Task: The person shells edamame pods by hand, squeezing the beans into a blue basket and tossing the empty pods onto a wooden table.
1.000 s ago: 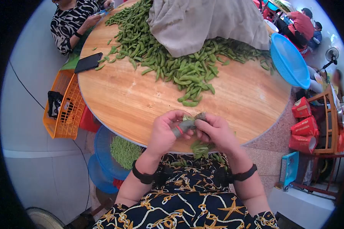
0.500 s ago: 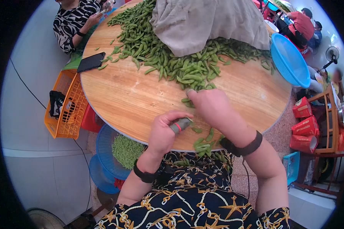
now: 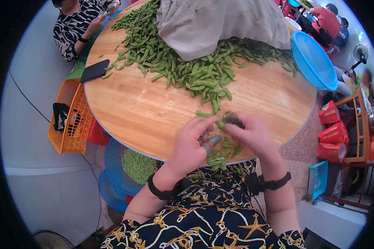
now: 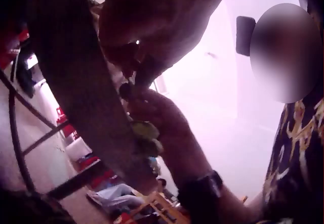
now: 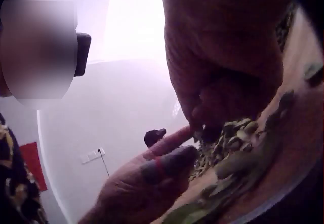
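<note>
Your left hand is loosely open, a grey sheath with a red band on one digit. Your right hand, motion-blurred, pinches a green pod near your left fingertips; contact there unclear. Pod located over the wooden table, between loose pods and the larger heap.

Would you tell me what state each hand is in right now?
Left hand: open, nothing visibly held.
Right hand: pinching a green pod, somewhat blurred.
</note>
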Available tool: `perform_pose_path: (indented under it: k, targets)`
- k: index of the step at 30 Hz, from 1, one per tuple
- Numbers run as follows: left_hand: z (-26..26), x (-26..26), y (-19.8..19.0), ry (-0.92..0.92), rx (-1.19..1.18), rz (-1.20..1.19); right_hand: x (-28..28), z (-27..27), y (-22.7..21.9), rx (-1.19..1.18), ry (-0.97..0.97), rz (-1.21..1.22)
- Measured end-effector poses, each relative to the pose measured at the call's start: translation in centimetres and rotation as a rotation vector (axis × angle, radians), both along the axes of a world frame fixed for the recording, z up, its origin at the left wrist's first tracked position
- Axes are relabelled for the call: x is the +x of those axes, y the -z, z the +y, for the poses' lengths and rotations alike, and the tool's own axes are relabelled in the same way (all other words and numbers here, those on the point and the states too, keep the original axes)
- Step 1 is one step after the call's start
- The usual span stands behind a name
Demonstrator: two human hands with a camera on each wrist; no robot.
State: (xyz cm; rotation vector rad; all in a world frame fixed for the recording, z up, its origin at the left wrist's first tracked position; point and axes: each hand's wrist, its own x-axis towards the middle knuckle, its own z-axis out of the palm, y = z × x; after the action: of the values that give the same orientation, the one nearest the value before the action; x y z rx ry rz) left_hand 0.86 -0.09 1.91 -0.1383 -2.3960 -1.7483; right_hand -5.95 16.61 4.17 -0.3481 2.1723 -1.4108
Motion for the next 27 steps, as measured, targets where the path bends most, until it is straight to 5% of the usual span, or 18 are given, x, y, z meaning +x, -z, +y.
perform_pose_path:
  k: [4, 6, 7, 9, 13, 21, 27]
  targets:
    - [0.6, -0.3, 1.2, 0.059, 0.042, 0.084, 1.6, 0.0, 1.1, -0.18, 0.023, -0.201]
    - [0.3, 0.0, 1.7, 0.052, 0.573, -0.334, 1.8, 0.2, 1.0, -0.276, 0.096, -0.215]
    - [0.0, -0.1, 2.0, 0.05, 0.571, -0.336, 1.9, 0.2, 1.0, -0.368, 0.165, -0.229]
    - [-0.4, -0.2, 2.4, 0.121, 0.992, -0.352, 2.1, 0.1, 1.3, -0.401, 0.115, -0.267]
    - [0.3, -0.4, 1.6, 0.078, 0.867, -0.291, 2.5, 0.3, 1.0, -0.449, -0.077, -0.41]
    - [0.6, -0.5, 1.7, 0.075, 0.771, -0.208, 2.4, 0.0, 1.3, -0.47, -0.093, -0.445]
    - [-0.1, -0.5, 2.5, 0.285, 0.992, -0.193, 2.7, -0.3, 1.7, -0.59, -0.003, -0.624]
